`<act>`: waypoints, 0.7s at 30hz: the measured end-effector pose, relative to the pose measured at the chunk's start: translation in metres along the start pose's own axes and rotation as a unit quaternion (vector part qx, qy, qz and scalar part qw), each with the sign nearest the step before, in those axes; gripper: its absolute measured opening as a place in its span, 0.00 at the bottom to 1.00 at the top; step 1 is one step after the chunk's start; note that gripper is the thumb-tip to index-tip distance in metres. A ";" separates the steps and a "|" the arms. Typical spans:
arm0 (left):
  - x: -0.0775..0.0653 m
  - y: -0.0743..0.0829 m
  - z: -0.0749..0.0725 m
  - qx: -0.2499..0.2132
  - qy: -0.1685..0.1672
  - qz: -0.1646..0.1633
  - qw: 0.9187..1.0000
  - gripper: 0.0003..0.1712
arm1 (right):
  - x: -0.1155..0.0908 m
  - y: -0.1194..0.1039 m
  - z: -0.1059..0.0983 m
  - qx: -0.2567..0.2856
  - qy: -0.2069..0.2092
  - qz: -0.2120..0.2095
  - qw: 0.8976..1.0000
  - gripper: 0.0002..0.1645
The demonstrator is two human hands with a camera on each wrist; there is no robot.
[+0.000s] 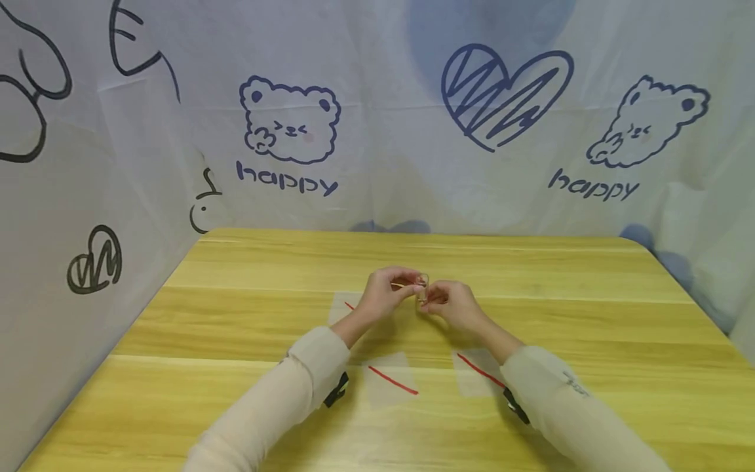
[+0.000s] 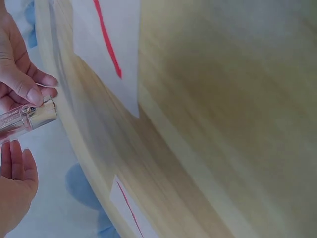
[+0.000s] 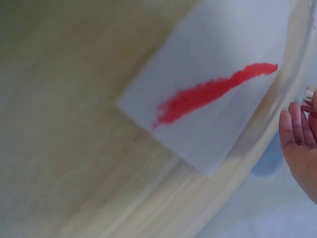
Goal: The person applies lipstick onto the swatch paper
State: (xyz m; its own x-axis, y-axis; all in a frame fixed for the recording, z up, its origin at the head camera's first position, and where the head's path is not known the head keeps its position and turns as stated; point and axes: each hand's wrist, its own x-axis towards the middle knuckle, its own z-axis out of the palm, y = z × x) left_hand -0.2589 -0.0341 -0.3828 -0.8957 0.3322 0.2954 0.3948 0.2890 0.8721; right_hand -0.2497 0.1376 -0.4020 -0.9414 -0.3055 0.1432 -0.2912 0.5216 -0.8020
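Both hands meet over the far middle of the table at a small cosmetic tube (image 1: 421, 296), which looks like a lipstick. It has a clear, printed body and a gold end (image 2: 43, 115). My left hand (image 1: 386, 292) pinches the upper part, thumb toward me. My right hand (image 1: 453, 303) pinches the lower end. In the left wrist view, one thumb lies along the gold end while the other hand's fingers touch the clear body. The right wrist view catches my right hand's fingers (image 3: 297, 126) at its edge, beside a sliver of the tube. Fingers cover much of the tube.
Pale paper pieces lie on the wooden table (image 1: 224, 314), each with a red stroke: one (image 1: 382, 393) in front, another (image 1: 472, 380) by the right forearm, a third (image 1: 339, 308) partly behind the left hand. A white cloth (image 1: 377, 151) with drawings hangs behind.
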 end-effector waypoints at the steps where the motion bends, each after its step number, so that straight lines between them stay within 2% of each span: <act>1: 0.001 -0.001 0.001 0.002 -0.001 0.002 1.000 0.13 | 0.001 0.000 0.000 -0.005 0.000 0.001 1.000 0.08; 11: 0.005 -0.005 0.006 0.023 -0.014 0.016 0.999 0.12 | 0.007 0.000 -0.003 -0.074 -0.014 0.006 0.997 0.05; 21: 0.002 -0.006 0.005 0.038 -0.014 0.009 0.999 0.14 | 0.008 0.002 0.000 -0.063 -0.025 0.003 0.998 0.05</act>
State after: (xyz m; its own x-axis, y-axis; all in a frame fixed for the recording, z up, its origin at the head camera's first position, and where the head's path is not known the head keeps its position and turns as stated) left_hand -0.2623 -0.0306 -0.3895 -0.8827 0.3634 0.2980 0.4256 0.3492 0.8348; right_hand -0.2574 0.1365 -0.4020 -0.9343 -0.3401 0.1068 -0.3079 0.6189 -0.7226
